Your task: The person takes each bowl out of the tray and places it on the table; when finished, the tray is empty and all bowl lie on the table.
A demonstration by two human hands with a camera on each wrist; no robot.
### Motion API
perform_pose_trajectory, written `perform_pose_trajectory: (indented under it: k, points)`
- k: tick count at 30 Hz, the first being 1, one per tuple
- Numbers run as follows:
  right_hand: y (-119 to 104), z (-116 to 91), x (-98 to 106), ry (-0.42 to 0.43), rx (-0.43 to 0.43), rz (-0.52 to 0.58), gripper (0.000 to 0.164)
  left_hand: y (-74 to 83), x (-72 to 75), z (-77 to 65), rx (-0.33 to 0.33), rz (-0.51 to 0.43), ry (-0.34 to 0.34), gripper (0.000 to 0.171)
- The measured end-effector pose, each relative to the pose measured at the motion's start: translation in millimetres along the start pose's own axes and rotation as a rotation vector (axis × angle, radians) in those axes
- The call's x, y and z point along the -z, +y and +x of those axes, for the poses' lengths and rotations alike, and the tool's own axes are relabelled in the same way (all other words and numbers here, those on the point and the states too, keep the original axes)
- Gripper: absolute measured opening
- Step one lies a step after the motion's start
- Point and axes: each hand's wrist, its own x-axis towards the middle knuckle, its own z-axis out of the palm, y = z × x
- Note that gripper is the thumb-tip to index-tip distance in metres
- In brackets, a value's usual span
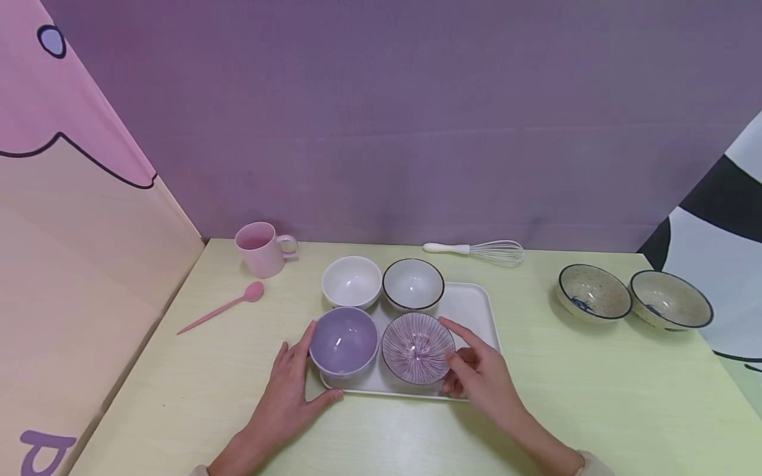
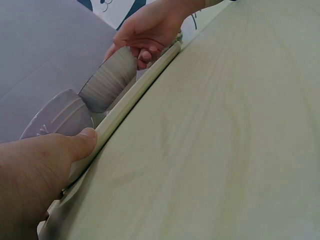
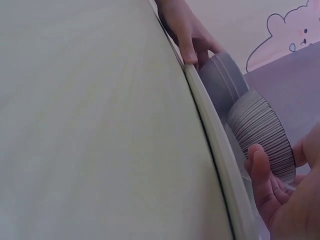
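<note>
A purple bowl sits on the front left of a white tray. My left hand lies at its left side, index finger extended along the bowl and thumb on the tray's front edge. Right of that bowl is a striped bowl with thin radiating lines. My right hand holds its right rim between thumb and index finger, the other fingers curled below. Behind them stand a white bowl and a dark-rimmed white bowl. The right wrist view shows the striped bowl's lined outside near the thumb.
A pink mug and a pink spoon are at the left. A white-handled whisk lies along the back edge. Two speckled bowls with dark rims stand side by side at the right. A purple backdrop rises behind the table.
</note>
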Motion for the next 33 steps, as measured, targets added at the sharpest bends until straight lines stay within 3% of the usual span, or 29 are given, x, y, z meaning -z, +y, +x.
perform_pose_trajectory:
  k: [14, 33]
  points:
    - [-1, -8, 45, 0.057, 0.087, -0.066, 0.059, 0.8, -0.6, 1.8, 0.002, -0.010, -0.004, 0.133]
    - [7, -15, 95, 0.146, 0.133, -0.094, 0.056, 1.4, 0.2, -0.4, 0.005, -0.002, 0.003, 0.132]
